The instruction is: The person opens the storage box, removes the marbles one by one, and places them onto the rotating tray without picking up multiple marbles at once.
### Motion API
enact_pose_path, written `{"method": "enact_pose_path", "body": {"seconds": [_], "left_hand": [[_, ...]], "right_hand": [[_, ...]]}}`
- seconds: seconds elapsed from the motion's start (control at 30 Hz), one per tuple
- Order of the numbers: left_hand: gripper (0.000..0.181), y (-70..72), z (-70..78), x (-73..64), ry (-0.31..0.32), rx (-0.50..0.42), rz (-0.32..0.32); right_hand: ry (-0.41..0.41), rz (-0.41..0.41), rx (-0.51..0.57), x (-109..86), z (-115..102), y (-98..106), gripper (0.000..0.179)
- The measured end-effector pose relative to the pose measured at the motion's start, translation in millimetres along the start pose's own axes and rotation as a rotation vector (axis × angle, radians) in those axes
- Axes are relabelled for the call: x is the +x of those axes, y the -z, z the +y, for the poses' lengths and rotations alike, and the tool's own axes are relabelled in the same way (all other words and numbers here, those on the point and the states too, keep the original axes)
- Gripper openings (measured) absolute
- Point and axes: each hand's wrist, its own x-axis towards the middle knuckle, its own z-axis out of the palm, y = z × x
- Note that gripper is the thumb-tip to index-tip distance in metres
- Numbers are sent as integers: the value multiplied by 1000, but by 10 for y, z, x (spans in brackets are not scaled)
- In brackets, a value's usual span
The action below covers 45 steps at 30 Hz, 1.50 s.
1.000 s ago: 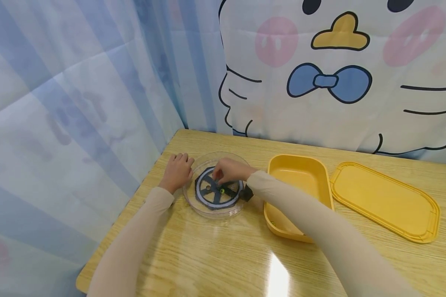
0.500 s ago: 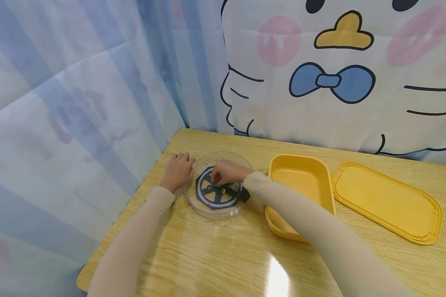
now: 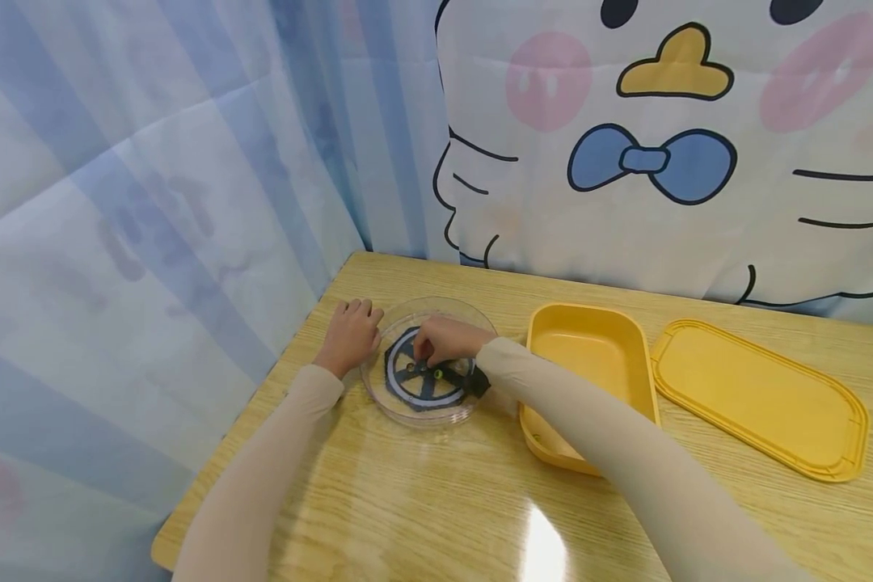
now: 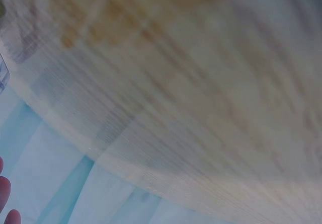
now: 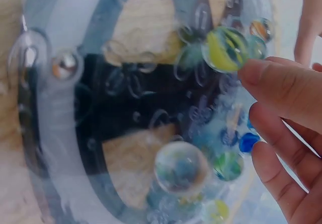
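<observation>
A clear round tray lies near the table's left edge, over or bearing a dark spoked wheel pattern. My left hand rests at its left rim with fingers loosely extended; in the left wrist view, fingertips show beside the clear wall. Over the middle is my right hand, fingers bent downward. In the right wrist view, the thumb overlaps a yellow-green marble, and a blue marble sits by the fingertips. Several more marbles lie around, including a large clear one. Whether the fingers pinch anything is hidden.
A yellow plastic box stands right of the tray, partly under my right forearm, with a tiny marble near its front corner. Its flat yellow lid lies farther right. Printed curtains hang along the table's back and left.
The right hand's fingers shift slightly over the tray's middle and the wrist turns a little. The left hand stays at the rim. The whole view drifts slightly.
</observation>
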Motion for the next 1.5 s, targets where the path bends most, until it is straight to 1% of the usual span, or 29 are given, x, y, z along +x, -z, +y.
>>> {"method": "enact_pose_path", "body": {"seconds": [0.13, 0.23, 0.33, 0.47, 0.6, 0.77, 0.93, 1.13, 1.33, 1.4, 1.5], "left_hand": [[8, -8, 18, -2, -3, 1, 8], [8, -17, 25, -4, -2, -3, 9], [9, -26, 21, -4, 2, -10, -1], [9, -22, 13, -2, 4, -13, 1], [9, -9, 9, -6, 5, -15, 8], [10, -6, 9, -8, 9, -10, -12], [10, -4, 9, 1, 3, -15, 1], [10, -9, 5, 8, 1, -24, -2], [11, -35, 2, 8, 2, -19, -8], [11, -37, 4, 7, 3, -20, -6], [11, -32, 9, 8, 5, -17, 0]], "right_hand": [[-4, 20, 36, -62, 8, 49, 17], [16, 49, 39, -136, 9, 109, 21], [47, 70, 39, -247, -13, 203, 20], [64, 72, 31, -444, -58, 351, 16], [70, 62, 0, -666, -91, 447, 14], [92, 59, -10, -1043, -142, 489, 12], [127, 67, 24, -1415, -155, 447, 10], [181, 86, 48, -1713, -72, 302, 6], [183, 64, 102, -1903, 33, 130, 7], [193, 56, 117, -1928, 65, 69, 7], [231, 46, 137, -1936, 116, -29, 9]]}}
